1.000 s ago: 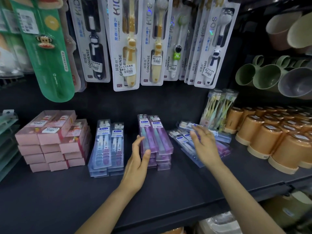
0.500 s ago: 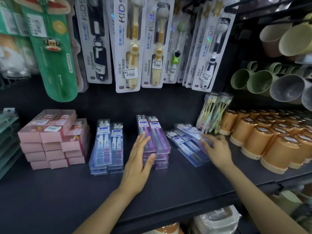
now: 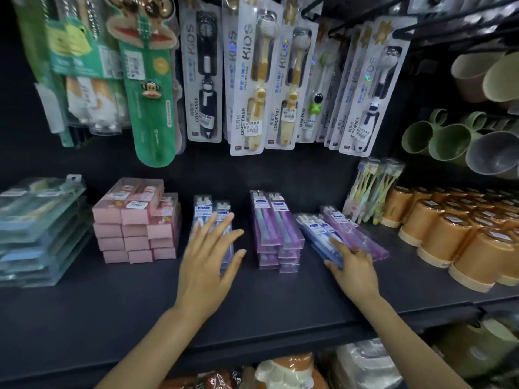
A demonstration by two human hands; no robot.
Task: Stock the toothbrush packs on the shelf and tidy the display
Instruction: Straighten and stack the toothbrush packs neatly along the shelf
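On the dark shelf [image 3: 84, 318], the left hand [image 3: 207, 265] lies flat, fingers spread, over the blue toothbrush pack stack [image 3: 209, 214]. The right hand [image 3: 355, 269] presses the skewed loose packs [image 3: 331, 228] (blue and purple) — fingers curled at their near end — beside the purple stack [image 3: 273, 228].

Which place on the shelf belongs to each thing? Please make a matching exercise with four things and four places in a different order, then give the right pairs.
Things:
1. pink boxes
2. purple toothbrush packs
3. orange cups
4. left hand

Places:
A. neat stack in the middle of the shelf
B. right end of the shelf
C. over the blue toothbrush packs
D. stacked to the left of the blue packs

Pairs: 1-D, 2-A, 3-B, 4-C
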